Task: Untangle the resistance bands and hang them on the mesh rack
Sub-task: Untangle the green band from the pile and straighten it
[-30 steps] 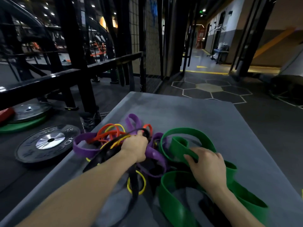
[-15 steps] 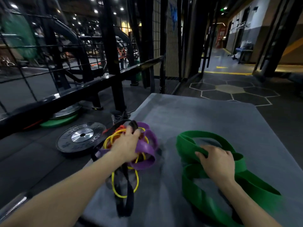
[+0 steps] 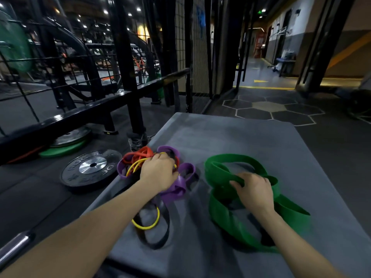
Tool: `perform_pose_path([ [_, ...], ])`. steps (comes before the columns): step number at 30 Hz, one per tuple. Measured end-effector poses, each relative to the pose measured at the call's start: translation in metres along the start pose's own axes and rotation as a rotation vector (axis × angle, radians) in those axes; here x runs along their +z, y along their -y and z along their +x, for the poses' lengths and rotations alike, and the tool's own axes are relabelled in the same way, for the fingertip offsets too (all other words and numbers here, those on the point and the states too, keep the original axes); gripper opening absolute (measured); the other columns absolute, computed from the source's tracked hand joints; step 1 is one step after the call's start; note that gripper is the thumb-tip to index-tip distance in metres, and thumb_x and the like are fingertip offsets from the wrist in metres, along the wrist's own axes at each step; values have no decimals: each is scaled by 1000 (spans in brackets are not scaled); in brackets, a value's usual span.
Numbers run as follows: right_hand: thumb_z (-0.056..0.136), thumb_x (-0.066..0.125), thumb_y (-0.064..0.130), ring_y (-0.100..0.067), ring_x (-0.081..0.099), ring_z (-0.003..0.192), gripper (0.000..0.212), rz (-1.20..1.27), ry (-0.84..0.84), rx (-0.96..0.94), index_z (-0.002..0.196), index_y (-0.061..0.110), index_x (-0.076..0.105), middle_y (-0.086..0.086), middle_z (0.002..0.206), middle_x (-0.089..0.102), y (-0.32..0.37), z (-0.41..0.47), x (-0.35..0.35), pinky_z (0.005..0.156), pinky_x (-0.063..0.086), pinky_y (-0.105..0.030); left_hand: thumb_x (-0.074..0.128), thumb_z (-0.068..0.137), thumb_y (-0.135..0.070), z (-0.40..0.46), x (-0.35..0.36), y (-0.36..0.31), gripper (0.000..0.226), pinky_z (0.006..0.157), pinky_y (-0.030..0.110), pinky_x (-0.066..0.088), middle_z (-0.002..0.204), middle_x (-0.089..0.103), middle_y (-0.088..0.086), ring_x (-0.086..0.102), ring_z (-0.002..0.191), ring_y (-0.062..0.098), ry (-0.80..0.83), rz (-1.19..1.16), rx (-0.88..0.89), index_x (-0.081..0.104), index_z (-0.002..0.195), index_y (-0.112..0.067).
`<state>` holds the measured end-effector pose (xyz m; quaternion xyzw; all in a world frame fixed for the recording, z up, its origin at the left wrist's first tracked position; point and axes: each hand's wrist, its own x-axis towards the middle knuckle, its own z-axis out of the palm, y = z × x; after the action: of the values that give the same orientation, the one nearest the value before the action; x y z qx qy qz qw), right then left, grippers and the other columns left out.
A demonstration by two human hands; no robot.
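A wide green band (image 3: 224,215) lies in loops on the right of the grey mat (image 3: 230,135), apart from the other bands. My right hand (image 3: 254,192) grips one of its upper loops. To the left sits a tangle of a purple band (image 3: 174,190), an orange band (image 3: 140,154), a thin yellow band (image 3: 147,224) and a black band (image 3: 158,238). My left hand (image 3: 158,172) lies on top of this tangle with fingers curled into it. The mesh rack (image 3: 197,49) stands upright beyond the mat's far edge.
A black weight plate (image 3: 91,169) lies on the floor left of the mat, with a green plate (image 3: 62,150) behind it. A black steel rail and uprights (image 3: 124,63) run along the left. A barbell end (image 3: 14,245) shows at the lower left.
The green band has come free of the coloured tangle. My left hand dragged the tangle to the left while my right hand kept hold of the green band.
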<state>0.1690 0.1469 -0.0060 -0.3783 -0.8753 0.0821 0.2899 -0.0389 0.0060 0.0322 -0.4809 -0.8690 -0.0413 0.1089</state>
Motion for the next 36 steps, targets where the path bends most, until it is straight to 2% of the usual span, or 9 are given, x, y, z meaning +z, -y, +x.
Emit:
perform_pose_path([
  [8, 76, 75, 20, -27, 64, 85, 23, 277, 60, -34, 98, 12, 73, -9, 88, 70, -8, -19, -46, 76, 51, -38, 76, 69, -41, -27, -9, -95, 87, 111, 35, 26, 147, 31, -5, 32, 134, 17, 42, -469, 376, 30, 142, -27],
  [10, 76, 75, 19, -24, 63, 86, 23, 384, 139, -62, 99, 14, 74, -7, 88, 70, -10, -26, -57, 80, 49, -37, 74, 70, -46, -28, -7, -114, 77, 111, 30, 16, 141, 39, -4, 31, 134, 16, 46, -451, 420, 41, 137, -26],
  [14, 80, 71, 20, -14, 53, 104, 32, 373, 199, -94, 111, 17, 68, 3, 107, 65, -26, -37, -72, 90, 37, -19, 65, 77, -50, -27, -7, -125, 45, 95, 28, 29, 107, 59, 3, 52, 108, 22, -45, -412, 382, 63, 108, -18],
  [17, 84, 67, 22, -13, 42, 117, 43, 296, 166, -54, 126, 18, 56, 5, 124, 54, -46, -40, -74, 94, 25, -12, 59, 83, -50, -29, -9, -123, 47, 90, 32, 35, 116, 59, 1, 53, 111, 23, -77, -389, 255, 58, 117, -18],
  [20, 87, 63, 20, -24, 40, 122, 45, 159, 138, 53, 130, 13, 50, -3, 130, 48, -64, -43, -71, 98, 31, -24, 54, 86, -51, -27, -7, -116, 48, 92, 35, 36, 122, 57, 3, 51, 115, 24, -100, -348, 100, 54, 123, -19],
  [23, 90, 58, 28, -33, 44, 117, 38, 40, 223, 225, 121, 8, 54, -11, 122, 50, -79, -48, -64, 95, 39, -38, 54, 86, -51, -23, -6, -106, 46, 88, 37, 40, 117, 59, 7, 53, 111, 28, -109, -400, -37, 56, 118, -18],
  [25, 92, 51, 36, -36, 52, 99, 27, -9, 303, 247, 90, 10, 60, -12, 98, 58, -82, -54, -58, 81, 45, -40, 55, 86, -50, -23, -6, -102, 42, 83, 38, 42, 111, 61, 8, 56, 106, 30, -96, -403, -69, 59, 111, -16],
  [28, 97, 45, 28, -30, 51, 69, 42, 71, 317, 257, 57, 18, 37, -6, 64, 48, -83, -59, -55, 58, 37, -33, 58, 85, -48, -22, -9, -98, 32, 75, 38, 47, 95, 65, 10, 61, 93, 32, -67, -543, -120, 61, 90, -16],
  [36, 99, 42, 23, -16, 35, 52, 38, 245, 86, 125, 64, 8, 36, -2, 58, 39, -76, -43, -105, 48, 23, -27, 57, 87, -44, -13, -41, -96, 43, 83, 38, 45, 109, 63, 7, 58, 101, 29, -107, -735, -133, 59, 110, -8],
])
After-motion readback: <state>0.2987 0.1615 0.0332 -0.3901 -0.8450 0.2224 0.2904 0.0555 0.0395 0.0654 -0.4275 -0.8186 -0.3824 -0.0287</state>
